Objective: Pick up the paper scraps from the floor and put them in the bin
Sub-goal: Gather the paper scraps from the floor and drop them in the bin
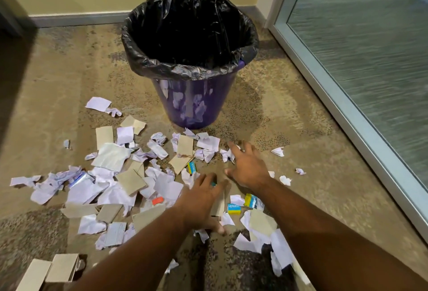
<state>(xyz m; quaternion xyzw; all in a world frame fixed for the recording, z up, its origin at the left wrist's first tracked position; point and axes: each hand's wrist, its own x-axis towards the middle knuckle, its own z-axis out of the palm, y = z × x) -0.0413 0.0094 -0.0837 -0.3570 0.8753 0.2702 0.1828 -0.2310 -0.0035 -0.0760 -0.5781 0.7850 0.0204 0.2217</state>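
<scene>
Left hand [201, 200] and right hand [247, 166] spread flat, empty, over torn white paper scraps [111, 156] on floor; gathering step. Next: scoop toward purple black-lined bin [192, 96].

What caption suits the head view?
Both hands, left hand and right hand, reach over paper scraps before the lined bin.

Two bare forearms, no sleeves
</scene>
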